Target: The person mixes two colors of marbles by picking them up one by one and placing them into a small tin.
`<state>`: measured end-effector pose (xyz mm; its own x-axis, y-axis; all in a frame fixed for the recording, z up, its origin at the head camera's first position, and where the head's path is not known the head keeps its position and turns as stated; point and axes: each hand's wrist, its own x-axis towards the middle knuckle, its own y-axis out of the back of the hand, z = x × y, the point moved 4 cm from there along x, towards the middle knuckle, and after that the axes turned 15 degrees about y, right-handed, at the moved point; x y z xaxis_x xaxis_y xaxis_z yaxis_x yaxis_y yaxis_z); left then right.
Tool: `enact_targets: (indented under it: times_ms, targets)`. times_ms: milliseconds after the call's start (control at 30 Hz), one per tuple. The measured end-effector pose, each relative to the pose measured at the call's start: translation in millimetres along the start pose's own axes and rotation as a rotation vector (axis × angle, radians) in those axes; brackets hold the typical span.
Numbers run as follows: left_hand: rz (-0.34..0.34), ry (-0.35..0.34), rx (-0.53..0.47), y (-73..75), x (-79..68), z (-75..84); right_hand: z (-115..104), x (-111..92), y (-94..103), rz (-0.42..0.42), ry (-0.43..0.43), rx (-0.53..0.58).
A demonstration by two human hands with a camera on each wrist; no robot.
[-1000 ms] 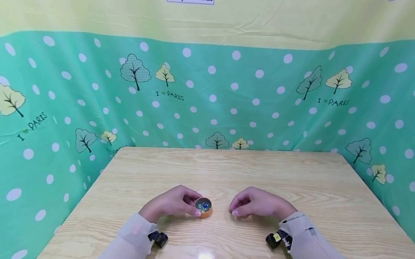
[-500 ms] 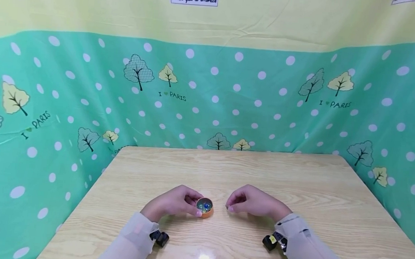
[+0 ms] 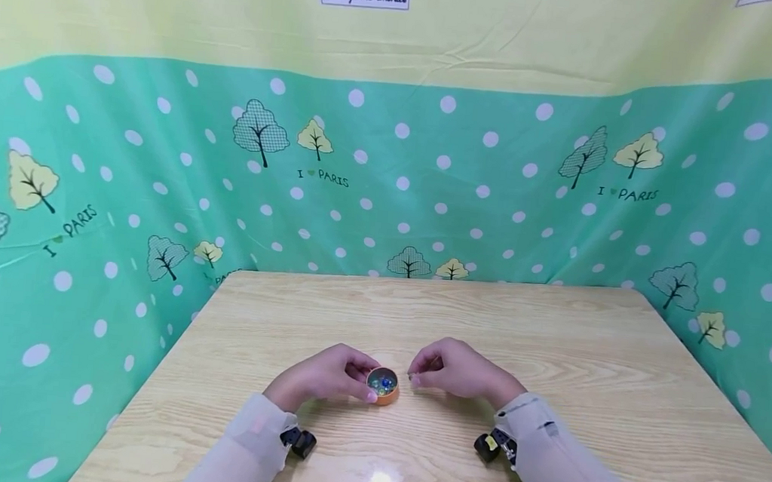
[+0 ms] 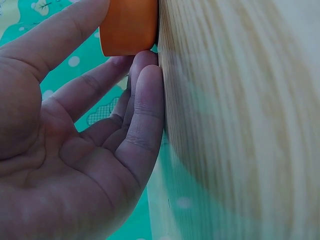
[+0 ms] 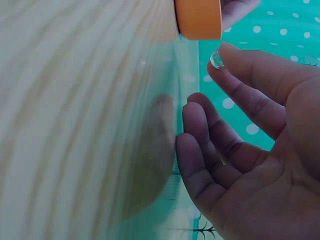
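A small round orange container (image 3: 385,398) stands on the table, its top uncovered, with several glass marbles (image 3: 382,384) inside, one of them deep blue. My left hand (image 3: 328,376) grips its left side between thumb and fingers; the left wrist view shows the orange wall (image 4: 131,27) at the fingertips. Just right of the container, my right hand (image 3: 460,369) pinches a clear glass marble (image 5: 216,60) between thumb and index finger. In the right wrist view that marble is close to the container (image 5: 200,19) but apart from it, and the other fingers are loosely bent near the tabletop.
The wooden table (image 3: 489,317) reaches back to a green dotted curtain (image 3: 361,216) that hangs behind it and along both sides. Small black cameras (image 3: 487,447) are strapped at both wrists. A bright reflection lies on the table's near part.
My right hand has moved left with the pinched marble, closer to the orange container. The left hand still holds the container in about the same place; the head view has shifted slightly.
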<state>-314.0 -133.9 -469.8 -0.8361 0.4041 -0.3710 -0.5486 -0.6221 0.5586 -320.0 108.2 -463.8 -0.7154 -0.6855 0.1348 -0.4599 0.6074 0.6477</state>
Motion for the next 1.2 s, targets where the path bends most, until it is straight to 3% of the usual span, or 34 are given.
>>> enact_targets:
  times_ms: [900,1200]
  targets:
    - [-0.022,-0.010,0.001,-0.6,-1.4,1.7,-25,19,-4.4,0.026,0.086,-0.070]
    - [-0.024,0.001,-0.021,-0.5,-0.5,0.9,-32,21,-11.4,0.051,0.077,-0.057]
